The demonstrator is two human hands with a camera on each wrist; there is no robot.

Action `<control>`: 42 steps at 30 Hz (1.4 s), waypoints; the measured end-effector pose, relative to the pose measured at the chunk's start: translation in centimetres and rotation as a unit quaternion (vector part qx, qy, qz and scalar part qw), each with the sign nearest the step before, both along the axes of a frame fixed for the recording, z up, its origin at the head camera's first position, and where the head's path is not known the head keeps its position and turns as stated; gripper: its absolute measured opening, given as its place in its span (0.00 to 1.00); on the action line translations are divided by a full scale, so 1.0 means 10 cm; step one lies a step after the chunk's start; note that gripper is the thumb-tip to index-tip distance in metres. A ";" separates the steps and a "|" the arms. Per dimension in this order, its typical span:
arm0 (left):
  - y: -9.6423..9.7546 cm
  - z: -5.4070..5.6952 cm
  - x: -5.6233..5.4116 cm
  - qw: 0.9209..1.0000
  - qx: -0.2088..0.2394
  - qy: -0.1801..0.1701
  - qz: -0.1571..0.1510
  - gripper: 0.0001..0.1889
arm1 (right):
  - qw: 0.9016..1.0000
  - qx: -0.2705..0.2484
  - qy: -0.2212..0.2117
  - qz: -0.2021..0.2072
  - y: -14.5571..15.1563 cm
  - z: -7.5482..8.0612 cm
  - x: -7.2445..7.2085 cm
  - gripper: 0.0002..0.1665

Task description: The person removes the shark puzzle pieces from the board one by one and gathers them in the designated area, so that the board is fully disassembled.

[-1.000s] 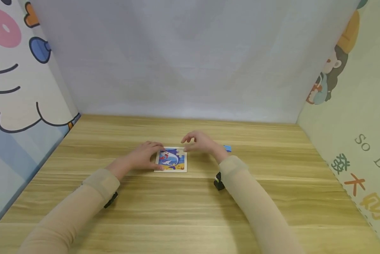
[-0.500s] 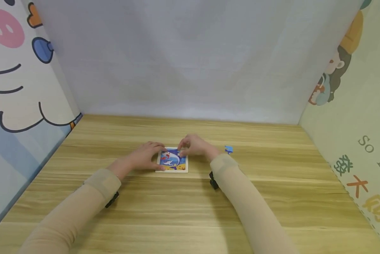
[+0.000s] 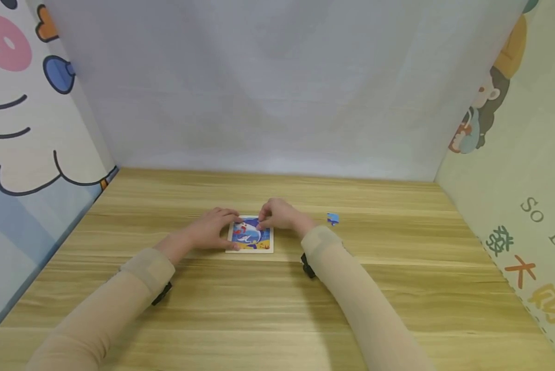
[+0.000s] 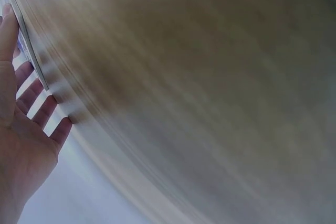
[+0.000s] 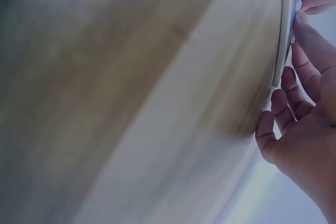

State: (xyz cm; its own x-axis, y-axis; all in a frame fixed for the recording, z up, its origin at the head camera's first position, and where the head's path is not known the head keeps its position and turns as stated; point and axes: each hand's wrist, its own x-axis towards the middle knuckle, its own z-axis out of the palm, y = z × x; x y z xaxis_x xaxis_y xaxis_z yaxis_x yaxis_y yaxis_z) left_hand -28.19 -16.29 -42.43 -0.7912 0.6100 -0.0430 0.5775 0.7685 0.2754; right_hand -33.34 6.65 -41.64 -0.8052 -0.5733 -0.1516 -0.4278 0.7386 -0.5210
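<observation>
A small square jigsaw puzzle (image 3: 252,242) with a pale frame and a blue sea-animal picture lies on the table. My left hand (image 3: 210,228) rests along its left side, thumb at the near edge and fingers at the far edge. In the left wrist view, that hand's fingers (image 4: 44,109) spread loosely beside the frame. My right hand (image 3: 279,214) is over the puzzle's upper right part, thumb and index finger pinched together at its surface. The puzzle piece between them is mostly hidden. The right wrist view shows the other fingers (image 5: 282,106) hanging bent beside the frame edge.
A loose blue puzzle piece (image 3: 333,218) lies on the wood-grain table (image 3: 240,319), right of the right hand. A pale curtain (image 3: 277,103) closes off the back. Printed panels stand at the left (image 3: 22,103) and right (image 3: 514,170) sides.
My right hand has moved left and down from beside the puzzle onto its upper right part, its fingers closing to a pinch. The loose blue piece is now uncovered. The left hand stays put.
</observation>
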 end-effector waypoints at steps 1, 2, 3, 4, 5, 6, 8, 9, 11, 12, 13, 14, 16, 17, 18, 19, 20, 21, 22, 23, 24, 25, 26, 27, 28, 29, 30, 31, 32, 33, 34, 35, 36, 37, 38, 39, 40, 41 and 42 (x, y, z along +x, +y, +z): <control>0.00 0.00 0.00 1.000 0.000 0.000 0.001 0.41 | 1.000 -0.002 -0.002 -0.002 0.00 0.00 0.00 0.11; 0.00 -0.01 0.00 1.000 0.001 0.001 0.000 0.41 | 1.000 -0.004 -0.004 -0.006 -0.01 0.00 0.01 0.11; 0.00 -0.01 0.00 1.000 0.004 0.001 0.002 0.41 | 1.000 -0.006 -0.006 -0.009 -0.01 0.00 0.01 0.11; -0.01 -0.02 0.00 1.000 0.009 -0.001 0.006 0.42 | 1.000 -0.008 -0.007 -0.011 -0.01 0.00 0.01 0.11; -0.01 -0.03 0.00 1.000 0.014 -0.003 0.009 0.42 | 1.000 -0.011 -0.009 -0.013 -0.01 0.00 0.01 0.12; -0.01 -0.03 0.00 1.000 0.018 -0.004 0.011 0.43 | 1.000 -0.013 -0.010 -0.015 -0.01 0.00 0.01 0.11; -0.02 -0.04 -0.01 1.000 0.020 -0.002 0.010 0.42 | 1.000 -0.015 -0.012 -0.018 -0.01 -0.01 0.01 0.11; -0.02 -0.05 -0.01 1.000 0.020 0.001 0.006 0.41 | 1.000 -0.017 -0.013 -0.019 -0.01 -0.01 0.02 0.11; -0.03 -0.05 0.00 1.000 0.013 0.011 -0.013 0.38 | 1.000 -0.018 -0.014 -0.020 -0.01 -0.01 0.02 0.10; -0.04 -0.04 0.01 1.000 0.008 0.016 -0.024 0.36 | 1.000 -0.018 -0.014 -0.020 -0.01 -0.01 0.02 0.10; -0.04 -0.03 0.01 0.999 0.001 0.018 -0.035 0.35 | 1.000 -0.020 -0.015 -0.020 -0.01 -0.01 0.02 0.10; -0.05 -0.02 0.02 0.999 -0.006 0.020 -0.047 0.33 | 0.999 -0.021 -0.015 -0.020 -0.01 -0.01 0.02 0.09; -0.07 0.00 0.03 0.998 -0.018 0.019 -0.065 0.32 | 0.999 -0.023 -0.015 -0.019 -0.01 0.00 0.03 0.09; -0.08 0.01 0.04 0.997 -0.023 0.016 -0.073 0.31 | 0.999 -0.025 -0.015 -0.018 -0.01 0.00 0.03 0.08; -0.09 0.01 0.05 0.996 -0.027 0.013 -0.079 0.31 | 0.999 -0.026 -0.016 -0.018 -0.01 0.00 0.03 0.08; -0.10 0.02 0.05 0.996 -0.030 0.011 -0.084 0.31 | 0.999 -0.028 -0.017 -0.018 -0.01 0.00 0.03 0.08; -0.11 0.02 0.05 0.996 -0.031 0.008 -0.089 0.31 | 0.999 -0.030 -0.019 -0.019 0.00 0.00 0.03 0.07; -0.11 0.03 0.05 0.995 -0.031 0.006 -0.093 0.31 | 0.999 -0.033 -0.023 -0.020 0.00 0.00 0.03 0.07; -0.12 0.03 0.06 0.995 -0.029 0.005 -0.095 0.31 | 0.999 -0.036 -0.025 -0.023 0.01 0.00 0.04 0.07; -0.12 0.03 0.05 0.995 -0.028 0.004 -0.096 0.31 | 0.998 -0.040 -0.029 -0.027 0.01 0.01 0.04 0.07; -0.13 0.03 0.05 0.995 -0.028 0.002 -0.097 0.31 | 0.998 -0.045 -0.032 -0.031 0.02 0.01 0.05 0.07; -0.13 0.02 0.05 0.995 -0.028 0.004 -0.098 0.31 | 0.997 -0.050 -0.035 -0.035 0.02 0.02 0.05 0.06; -0.13 0.02 0.05 0.995 -0.029 0.004 -0.098 0.31 | 0.997 -0.054 -0.037 -0.039 0.02 0.02 0.06 0.06; -0.13 0.01 0.05 0.995 -0.030 0.005 -0.098 0.31 | 0.997 -0.059 -0.038 -0.042 0.03 0.03 0.07 0.06; -0.14 0.01 0.05 0.995 -0.031 0.005 -0.099 0.31 | 0.996 -0.063 -0.039 -0.045 0.02 0.03 0.07 0.06; -0.14 0.01 0.05 0.995 -0.031 0.005 -0.099 0.31 | 0.996 -0.068 -0.041 -0.046 0.02 0.03 0.07 0.06; -0.14 0.01 0.05 0.995 -0.031 0.006 -0.099 0.30 | 0.995 -0.073 -0.041 -0.046 0.02 0.03 0.07 0.06; -0.14 0.01 0.05 0.995 -0.031 0.006 -0.099 0.30 | 0.995 -0.079 -0.044 -0.046 0.02 0.03 0.06 0.07; -0.14 0.01 0.05 0.995 -0.030 0.003 -0.098 0.30 | 0.994 -0.085 -0.046 -0.046 0.02 0.02 0.06 0.07; -0.14 0.01 0.05 0.995 -0.030 0.003 -0.097 0.30 | 0.993 -0.094 -0.050 -0.046 0.01 0.02 0.05 0.08; -0.14 0.02 0.05 0.995 -0.031 0.003 -0.097 0.30 | 0.992 -0.102 -0.054 -0.045 0.01 0.01 0.05 0.09; -0.14 0.02 0.05 0.995 -0.031 0.002 -0.096 0.30 | 0.991 -0.108 -0.058 -0.045 0.01 0.00 0.04 0.10; -0.14 0.02 0.05 0.995 -0.030 0.002 -0.096 0.30 | 0.991 -0.114 -0.060 -0.044 0.01 0.00 0.04 0.10; -0.14 0.02 0.05 0.995 -0.031 0.003 -0.096 0.30 | 0.990 -0.118 -0.063 -0.045 0.01 0.00 0.03 0.10; -0.14 0.02 0.05 0.995 -0.032 0.006 -0.097 0.30 | 0.990 -0.119 -0.061 -0.044 0.02 0.00 0.03 0.10; -0.14 0.02 0.04 0.995 -0.035 0.007 -0.097 0.30 | 0.990 -0.119 -0.057 -0.042 0.02 0.01 0.03 0.10; -0.14 0.01 0.04 0.995 -0.036 0.007 -0.096 0.30 | 0.991 -0.116 -0.053 -0.040 0.03 0.02 0.02 0.10; -0.15 0.01 0.04 0.995 -0.036 0.009 -0.096 0.30 | 0.992 -0.113 -0.046 -0.038 0.04 0.03 0.02 0.10; -0.15 0.01 0.04 0.995 -0.037 0.011 -0.096 0.30 | 0.993 -0.109 -0.040 -0.035 0.06 0.05 0.02 0.10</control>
State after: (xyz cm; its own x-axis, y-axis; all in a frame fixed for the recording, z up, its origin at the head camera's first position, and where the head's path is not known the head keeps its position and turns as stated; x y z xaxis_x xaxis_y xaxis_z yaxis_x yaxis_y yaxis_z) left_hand -27.83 -17.77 -42.36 -0.6615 0.7459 -0.0777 0.7208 0.6609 0.2088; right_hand -33.16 7.20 -41.14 -0.8352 -0.5417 -0.0948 -0.3301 0.6318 -0.7013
